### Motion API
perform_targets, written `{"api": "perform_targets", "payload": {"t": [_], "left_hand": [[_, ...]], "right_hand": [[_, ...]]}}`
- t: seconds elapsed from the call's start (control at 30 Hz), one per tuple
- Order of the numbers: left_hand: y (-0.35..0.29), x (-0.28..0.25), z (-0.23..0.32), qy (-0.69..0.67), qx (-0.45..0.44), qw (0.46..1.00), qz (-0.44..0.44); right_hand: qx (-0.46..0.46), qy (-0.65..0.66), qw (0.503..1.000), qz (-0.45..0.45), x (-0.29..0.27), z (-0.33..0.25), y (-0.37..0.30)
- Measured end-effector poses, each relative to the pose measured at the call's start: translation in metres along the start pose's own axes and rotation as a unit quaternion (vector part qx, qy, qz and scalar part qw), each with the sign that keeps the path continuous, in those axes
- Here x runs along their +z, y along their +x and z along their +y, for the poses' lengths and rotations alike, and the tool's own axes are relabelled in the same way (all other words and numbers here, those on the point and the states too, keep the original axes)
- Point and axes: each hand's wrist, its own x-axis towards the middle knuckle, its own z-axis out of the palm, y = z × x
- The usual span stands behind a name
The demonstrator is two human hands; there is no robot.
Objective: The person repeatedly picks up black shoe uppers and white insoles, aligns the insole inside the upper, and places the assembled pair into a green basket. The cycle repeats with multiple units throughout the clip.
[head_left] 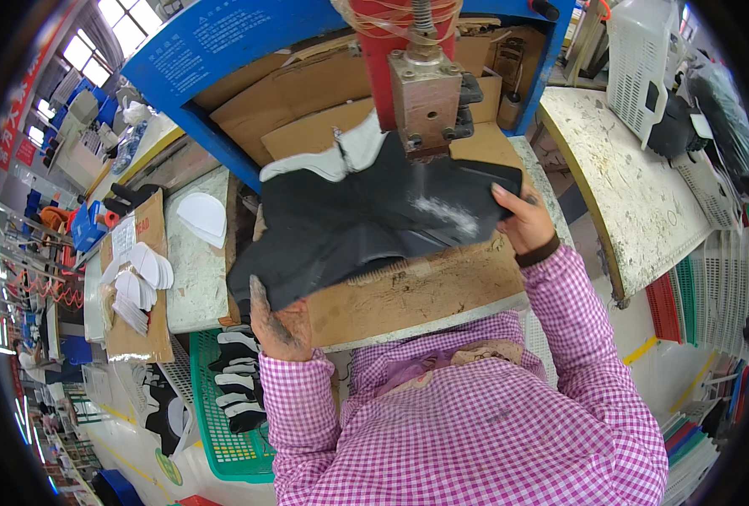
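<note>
The person wears a long-sleeved shirt of pink-and-white gingham check cloth [475, 422], buttoned cuffs closed at both wrists. A dark brown band [536, 252] circles the right wrist just above the cuff. Both hands are bare, ungloved.

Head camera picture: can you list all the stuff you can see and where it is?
Black fabric piece: one, black with a white part, held over the work board under the press.
Press head: one, metal block on a red post, top centre.
Work board: one, brown, under the fabric.
White cut pieces: a pile, white, on cardboard at left.
Green basket: one, green, lower left, holding black-and-white pieces.
White basket: one, white, upper right.
Side table: one, stained white, at right.
Left hand: one, gripping the fabric's lower left edge.
Right hand: one, gripping the fabric's right edge.
</note>
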Motion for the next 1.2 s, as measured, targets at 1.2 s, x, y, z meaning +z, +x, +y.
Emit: {"api": "perform_targets", "payload": {"t": [1.2], "left_hand": [[0.025, 0.02, -0.042, 0.314, -0.006, 0.94, 0.135]], "right_hand": [[-0.051, 0.065, 0.989, 0.123, -0.068, 0.026, -0.021]]}}
